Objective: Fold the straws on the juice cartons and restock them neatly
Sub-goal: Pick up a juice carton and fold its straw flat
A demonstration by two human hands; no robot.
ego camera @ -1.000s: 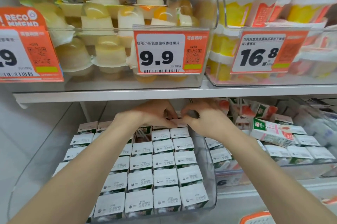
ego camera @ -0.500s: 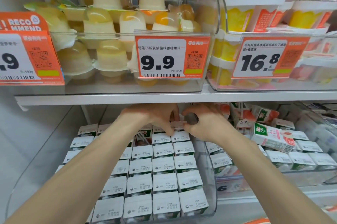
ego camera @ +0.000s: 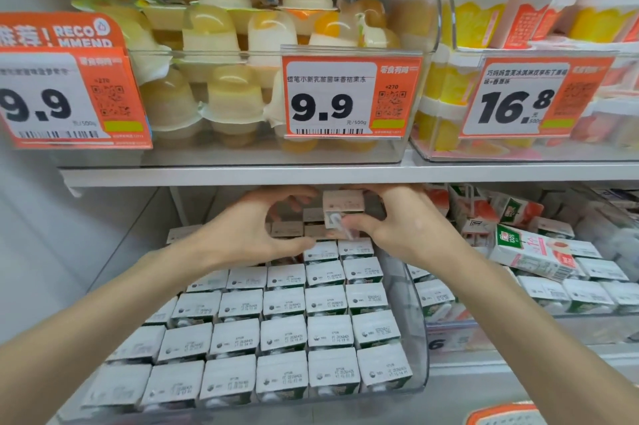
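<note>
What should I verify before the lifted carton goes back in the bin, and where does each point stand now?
1. Grip on carton: ok; right hand curls round it, raised above the rows.
2. Straw folded flat: not ok; it appears to jut from the carton's side.
3. Left hand free to fold: ok; loosely curled beside the carton, holding nothing.
4. Open slot at the back: cannot tell; the hands hide it.
5. Stocked rows neat in the clear bin: ok; upright and aligned.
</note>
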